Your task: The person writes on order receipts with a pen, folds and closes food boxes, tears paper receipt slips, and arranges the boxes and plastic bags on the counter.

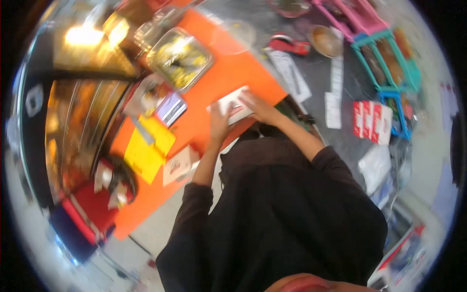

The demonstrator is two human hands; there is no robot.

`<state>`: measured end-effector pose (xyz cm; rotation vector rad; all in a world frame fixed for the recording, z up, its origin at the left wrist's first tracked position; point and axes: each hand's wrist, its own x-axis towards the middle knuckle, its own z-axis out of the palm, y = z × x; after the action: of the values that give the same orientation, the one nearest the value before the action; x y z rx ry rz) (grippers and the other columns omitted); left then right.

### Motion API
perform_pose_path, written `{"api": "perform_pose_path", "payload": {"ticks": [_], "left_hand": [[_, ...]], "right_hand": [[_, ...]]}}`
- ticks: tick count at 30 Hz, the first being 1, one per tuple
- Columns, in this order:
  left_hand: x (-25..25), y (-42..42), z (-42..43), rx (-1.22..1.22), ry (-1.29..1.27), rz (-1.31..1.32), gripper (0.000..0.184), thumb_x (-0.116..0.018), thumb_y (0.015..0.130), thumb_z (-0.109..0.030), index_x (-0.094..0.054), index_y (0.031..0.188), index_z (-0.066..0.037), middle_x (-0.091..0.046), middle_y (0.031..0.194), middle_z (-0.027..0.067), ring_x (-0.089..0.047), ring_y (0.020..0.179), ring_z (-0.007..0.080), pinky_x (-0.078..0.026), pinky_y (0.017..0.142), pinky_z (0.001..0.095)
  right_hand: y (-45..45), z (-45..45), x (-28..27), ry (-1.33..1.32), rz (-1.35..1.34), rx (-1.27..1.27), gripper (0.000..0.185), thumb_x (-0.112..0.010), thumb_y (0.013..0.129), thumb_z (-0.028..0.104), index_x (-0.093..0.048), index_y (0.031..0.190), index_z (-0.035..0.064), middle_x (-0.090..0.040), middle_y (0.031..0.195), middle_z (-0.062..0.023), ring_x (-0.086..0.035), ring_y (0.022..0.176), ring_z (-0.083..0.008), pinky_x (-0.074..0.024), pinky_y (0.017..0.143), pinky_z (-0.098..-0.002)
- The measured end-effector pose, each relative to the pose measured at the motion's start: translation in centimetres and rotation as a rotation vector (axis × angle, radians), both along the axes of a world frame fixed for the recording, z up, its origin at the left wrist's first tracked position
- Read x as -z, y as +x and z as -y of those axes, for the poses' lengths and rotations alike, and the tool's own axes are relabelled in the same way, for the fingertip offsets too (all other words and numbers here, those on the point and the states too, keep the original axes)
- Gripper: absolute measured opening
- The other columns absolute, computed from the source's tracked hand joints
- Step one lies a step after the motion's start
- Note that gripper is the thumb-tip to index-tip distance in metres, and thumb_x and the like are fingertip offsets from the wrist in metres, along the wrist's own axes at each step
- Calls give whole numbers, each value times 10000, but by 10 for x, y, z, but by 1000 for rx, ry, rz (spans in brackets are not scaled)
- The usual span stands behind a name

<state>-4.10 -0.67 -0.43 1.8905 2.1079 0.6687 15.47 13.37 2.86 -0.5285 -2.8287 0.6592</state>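
A small white paper box [235,108] with dark and red print lies between my two hands over the orange table [243,73]. My left hand [220,122] is closed along its near left side. At its right side, my right hand [259,107] grips the box, fingers over its edge. Blur hides whether the lid is fully closed. A second white printed box [178,165] stands on the table left of my left forearm. Between it and a phone-like device [171,109] lies a yellow cutting board [154,155] with a knife [142,130] on it.
A metal tray [210,63] of yellow-green food stands at the table's far side. Left is a lit glass display case [82,136]. On the dark counter right are paper strips [333,109], a bowl [325,41], coloured baskets [373,63] and red-and-white boxes [370,121].
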Motion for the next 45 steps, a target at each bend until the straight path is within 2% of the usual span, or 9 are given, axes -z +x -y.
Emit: {"api": "perform_pose_path", "payload": {"ticks": [8,10,17,19,32,35,41,43,45], "left_hand": [[-59,56,-57,-95,18,-298,789,-799,742,-265,-433,1421,-103,-353,1440,282,-307,1357,466,-232,1111,564],[-64,98,-88,155,138,74,620,-727,810,-211,-471,1354,-62,-417,1394,227,-364,1320,419,-272,1071,558],[-17,307,-219,-53,-708,1219,416,-661,864,-179,-549,1197,45,-652,1054,144,-641,933,229,-509,817,352],[18,349,-246,-149,-639,1086,449,-696,806,-143,-549,1185,46,-663,1027,153,-647,897,218,-518,786,338],[-1,416,-233,-432,-554,910,609,-748,628,45,-448,1154,-21,-637,1022,154,-647,878,261,-528,768,381],[17,428,-215,-527,-395,638,645,-755,638,54,-418,1184,-16,-593,1061,162,-631,871,253,-523,761,372],[5,433,-229,-705,-349,1111,506,-748,734,22,-472,1158,10,-622,1031,167,-640,890,216,-521,756,324],[-3,428,-233,-597,-425,1006,299,-737,787,-18,-595,1045,32,-680,927,140,-654,839,179,-518,754,300],[0,428,-232,-584,-360,1077,231,-730,799,-23,-631,1001,30,-694,889,122,-655,808,163,-516,750,290]], "right_hand": [[249,-49,-2,-211,-354,1333,144,-592,865,84,-677,978,54,-639,1004,-177,-622,967,-333,-487,862,-386],[311,-68,16,-129,-199,1450,156,-605,849,98,-674,985,62,-666,941,-186,-650,914,-342,-506,822,-390],[342,-150,88,-515,91,1571,392,-726,729,155,-605,1089,53,-687,907,-141,-684,779,-260,-552,605,-347],[337,-160,74,-483,125,1508,414,-707,691,172,-601,1069,41,-678,991,-209,-650,1007,-361,-499,887,-401],[344,-118,58,-764,-311,1391,285,-685,723,22,-582,987,56,-634,933,-131,-646,827,-300,-504,781,-406],[347,-112,49,-204,-225,1198,361,-708,719,-5,-555,1041,50,-570,1008,-133,-609,866,-277,-491,797,-393],[334,-111,35,-881,-547,1333,456,-737,714,34,-568,1132,106,-530,1082,-136,-526,1031,-294,-397,924,-425],[334,-113,21,-240,-290,1130,366,-728,752,111,-616,1100,132,-550,1106,-86,-529,1049,-270,-367,924,-443],[333,-117,22,-177,-265,1063,278,-711,774,146,-646,1044,132,-571,1089,-46,-530,1058,-245,-358,914,-439]]}}
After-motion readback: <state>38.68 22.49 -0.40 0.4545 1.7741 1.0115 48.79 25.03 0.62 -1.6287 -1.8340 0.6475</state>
